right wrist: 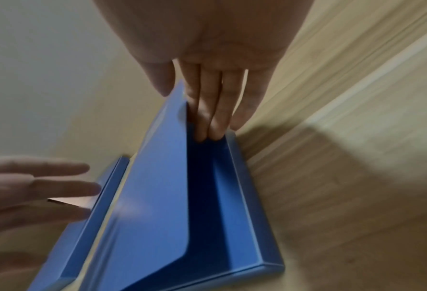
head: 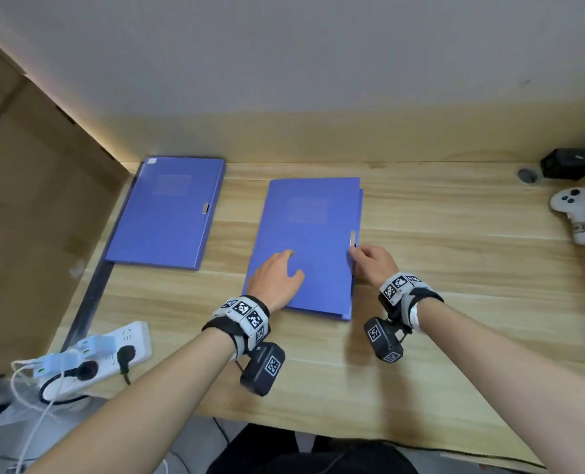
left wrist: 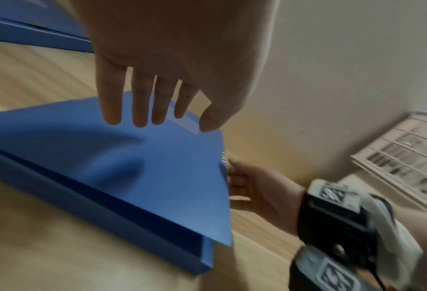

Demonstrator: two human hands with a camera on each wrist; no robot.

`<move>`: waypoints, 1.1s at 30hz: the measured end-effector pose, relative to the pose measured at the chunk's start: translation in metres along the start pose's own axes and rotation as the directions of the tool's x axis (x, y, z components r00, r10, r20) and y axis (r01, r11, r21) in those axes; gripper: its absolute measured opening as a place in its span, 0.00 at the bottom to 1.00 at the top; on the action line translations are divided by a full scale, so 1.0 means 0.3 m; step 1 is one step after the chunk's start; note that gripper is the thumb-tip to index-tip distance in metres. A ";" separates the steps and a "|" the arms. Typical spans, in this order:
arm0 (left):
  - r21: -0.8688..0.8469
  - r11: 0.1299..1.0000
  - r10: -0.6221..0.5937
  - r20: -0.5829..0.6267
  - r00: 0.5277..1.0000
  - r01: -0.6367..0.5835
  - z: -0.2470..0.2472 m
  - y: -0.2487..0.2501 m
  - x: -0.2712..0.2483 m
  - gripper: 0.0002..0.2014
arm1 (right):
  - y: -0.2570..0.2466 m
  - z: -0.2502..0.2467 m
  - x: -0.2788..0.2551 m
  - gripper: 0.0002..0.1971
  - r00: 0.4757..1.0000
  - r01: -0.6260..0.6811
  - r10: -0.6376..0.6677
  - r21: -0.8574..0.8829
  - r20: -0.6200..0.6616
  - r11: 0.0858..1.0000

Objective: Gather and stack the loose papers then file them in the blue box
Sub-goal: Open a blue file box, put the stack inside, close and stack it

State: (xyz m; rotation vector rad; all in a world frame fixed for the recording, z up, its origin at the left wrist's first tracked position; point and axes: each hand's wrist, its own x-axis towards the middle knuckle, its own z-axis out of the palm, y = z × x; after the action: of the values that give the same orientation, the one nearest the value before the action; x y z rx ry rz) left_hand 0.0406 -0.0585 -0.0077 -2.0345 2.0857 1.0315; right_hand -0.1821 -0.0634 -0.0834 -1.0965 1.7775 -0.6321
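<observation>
A blue file box [head: 304,234] lies flat in the middle of the wooden desk [head: 455,285]. My right hand [head: 356,256] pinches the lid's right edge just below the metal clasp [head: 353,238]. In the right wrist view the right hand [right wrist: 190,110] has its thumb on top and fingers under the lid [right wrist: 152,196], which is raised a little over a dark blue inside. My left hand [head: 286,265] is spread with straight fingers [left wrist: 137,110] over the lid [left wrist: 157,187]. No papers show inside the box. What looks like a stack of printed sheets [left wrist: 402,163] lies far right.
A second, closed blue box [head: 168,210] lies at the back left. A white power strip [head: 106,354] with plugs and cables sits at the front left edge. At the back right are a white controller [head: 575,213], a black device [head: 571,164] and a grey grommet [head: 528,175].
</observation>
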 end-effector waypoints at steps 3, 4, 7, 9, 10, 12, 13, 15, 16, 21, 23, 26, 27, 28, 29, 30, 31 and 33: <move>-0.044 0.993 -0.110 0.002 0.994 0.110 -0.014 -0.090 0.065 0.28 | 0.011 0.008 -0.001 0.15 0.998 -0.035 0.029 -0.127 -0.052 0.991; -0.048 0.988 -0.145 -0.005 0.989 0.145 -0.020 -0.117 0.084 0.28 | 0.017 0.010 -0.001 0.15 0.997 -0.060 0.050 -0.184 -0.057 0.981; -0.086 0.973 -0.217 -0.028 0.976 0.214 -0.035 -0.191 0.151 0.26 | 0.017 0.012 0.001 0.17 0.988 -0.150 0.130 -0.303 -0.084 0.941; -0.132 0.963 -0.237 0.002 0.972 0.235 -0.037 -0.230 0.197 0.24 | 0.013 0.017 0.008 0.20 0.980 -0.195 0.167 -0.371 -0.105 0.908; -0.145 0.961 -0.236 0.012 0.972 0.236 -0.038 -0.245 0.219 0.22 | 0.013 0.020 0.014 0.21 0.977 -0.211 0.177 -0.398 -0.120 0.893; -0.164 0.965 -0.207 0.002 0.978 0.205 -0.033 -0.269 0.252 0.18 | 0.014 0.033 0.018 0.18 0.969 -0.234 0.181 -0.394 -0.168 0.889; -0.178 0.967 -0.185 -0.014 0.983 0.180 -0.026 -0.280 0.268 0.15 | 0.016 0.042 0.017 0.17 0.965 -0.237 0.175 -0.358 -0.196 0.903; -0.225 0.963 -0.165 -0.045 0.985 0.151 -0.013 -0.290 0.284 0.13 | 0.024 0.067 0.016 0.17 0.960 -0.218 0.156 -0.275 -0.231 0.936; -0.260 0.954 -0.172 -0.058 0.983 0.151 -0.001 -0.297 0.292 0.14 | 0.028 0.083 0.015 0.17 0.958 -0.209 0.146 -0.250 -0.248 0.945; -0.368 0.920 -0.193 -0.118 0.974 0.137 -0.010 -0.319 0.288 0.10 | -0.013 0.137 -0.007 0.14 0.944 -0.205 0.122 -0.255 -0.306 0.945; -0.380 0.915 -0.196 -0.128 0.972 0.135 -0.044 -0.328 0.286 0.10 | -0.042 0.151 -0.014 0.14 0.946 -0.196 0.115 -0.251 -0.301 0.948; -0.381 0.916 -0.195 -0.151 0.969 0.125 -0.103 -0.363 0.294 0.10 | -0.098 0.192 -0.021 0.14 0.944 -0.176 0.110 -0.193 -0.312 0.965; -0.378 0.919 -0.187 -0.169 0.968 0.112 -0.125 -0.382 0.301 0.11 | -0.124 0.211 -0.020 0.13 0.945 -0.157 0.098 -0.168 -0.313 0.973; -0.382 0.918 -0.184 -0.181 0.966 0.103 -0.149 -0.402 0.309 0.12 | -0.149 0.234 -0.014 0.12 0.946 -0.139 0.088 -0.143 -0.313 0.980; -0.383 0.919 -0.182 -0.194 0.964 0.096 -0.176 -0.426 0.318 0.13 | -0.181 0.259 -0.007 0.11 0.947 -0.114 0.069 -0.126 -0.312 0.985; -0.390 0.915 -0.188 -0.202 0.961 0.098 -0.205 -0.451 0.327 0.13 | -0.215 0.287 0.003 0.10 0.949 -0.092 0.055 -0.108 -0.311 0.990; -0.395 0.914 -0.194 -0.217 0.957 0.096 -0.234 -0.479 0.338 0.14 | -0.247 0.319 0.015 0.08 0.952 -0.065 0.036 -0.085 -0.303 0.994; -0.421 0.903 -0.206 -0.253 0.945 0.084 -0.301 -0.544 0.354 0.13 | -0.303 0.399 0.048 0.03 0.957 -0.034 0.027 -0.019 -0.289 0.999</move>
State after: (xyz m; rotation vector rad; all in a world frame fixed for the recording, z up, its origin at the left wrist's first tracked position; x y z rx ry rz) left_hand 0.2108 -0.1803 -0.0559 -2.6466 1.9173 1.2961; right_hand -0.0403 -0.1142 -0.0714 -1.0310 2.0517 -0.7858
